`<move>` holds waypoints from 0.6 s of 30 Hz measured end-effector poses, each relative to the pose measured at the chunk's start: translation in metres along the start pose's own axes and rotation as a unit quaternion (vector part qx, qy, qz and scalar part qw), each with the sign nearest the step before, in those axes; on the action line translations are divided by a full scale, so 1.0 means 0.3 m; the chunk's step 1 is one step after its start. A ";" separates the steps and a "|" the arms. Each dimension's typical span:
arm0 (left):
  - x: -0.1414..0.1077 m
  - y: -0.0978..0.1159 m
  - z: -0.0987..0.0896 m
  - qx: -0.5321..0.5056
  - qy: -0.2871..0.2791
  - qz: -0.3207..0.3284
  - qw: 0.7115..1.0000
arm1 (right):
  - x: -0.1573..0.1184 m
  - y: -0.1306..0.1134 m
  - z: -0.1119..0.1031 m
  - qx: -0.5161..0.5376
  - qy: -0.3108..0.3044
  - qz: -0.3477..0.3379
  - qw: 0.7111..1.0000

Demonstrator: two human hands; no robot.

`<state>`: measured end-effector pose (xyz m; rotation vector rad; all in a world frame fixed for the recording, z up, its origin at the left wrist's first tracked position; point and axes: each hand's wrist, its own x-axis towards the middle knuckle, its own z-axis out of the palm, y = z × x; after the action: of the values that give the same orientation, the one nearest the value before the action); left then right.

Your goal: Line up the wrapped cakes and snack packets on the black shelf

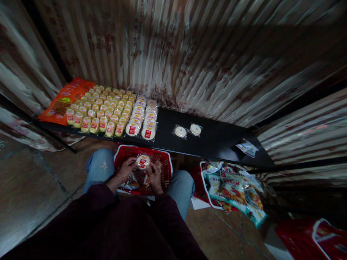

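Between both hands is a round white packaged pastry (143, 161) in clear wrap, its red and yellow label facing up. My left hand (127, 167) pinches the wrap's left edge, and my right hand (155, 175) grips its right side. Both hands are over a red basket (166, 166) between my knees, with more wrapped items partly hidden inside it. Beyond, on a black shelf (168, 143), stand rows of the same white pastries (148, 132) beside rows of yellow-wrapped cakes (94, 125). Two white pastries (180, 132) lie apart farther right.
An orange bag (63, 101) lies at the shelf's left end, a small silvery packet (247, 148) near its right end. Right of my knee, a second red basket (200, 182) overflows with snack bags (232, 186). Another red basket (299, 235) is at lower right. Pleated curtains hang behind.
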<state>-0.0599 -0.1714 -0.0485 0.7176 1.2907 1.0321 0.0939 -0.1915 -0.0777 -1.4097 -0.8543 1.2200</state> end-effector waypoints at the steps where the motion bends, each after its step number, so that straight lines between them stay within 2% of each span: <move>1: -0.001 0.006 0.002 0.001 -0.001 0.006 1.000 | 0.000 -0.008 0.000 -0.004 -0.002 -0.004 1.000; 10: 0.013 0.068 0.010 0.017 0.013 0.055 0.998 | 0.002 -0.125 0.030 -0.046 0.005 -0.053 0.998; 15: 0.025 0.106 0.020 0.004 -0.015 0.098 0.995 | 0.036 -0.155 0.045 -0.012 -0.011 -0.060 0.998; 18: 0.031 0.130 0.027 0.006 -0.025 0.103 0.994 | 0.059 -0.162 0.044 -0.015 -0.008 -0.059 0.998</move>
<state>-0.0603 -0.1462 -0.0162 0.8947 1.1992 1.1644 0.0904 -0.1615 -0.0338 -1.3561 -0.9560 1.1340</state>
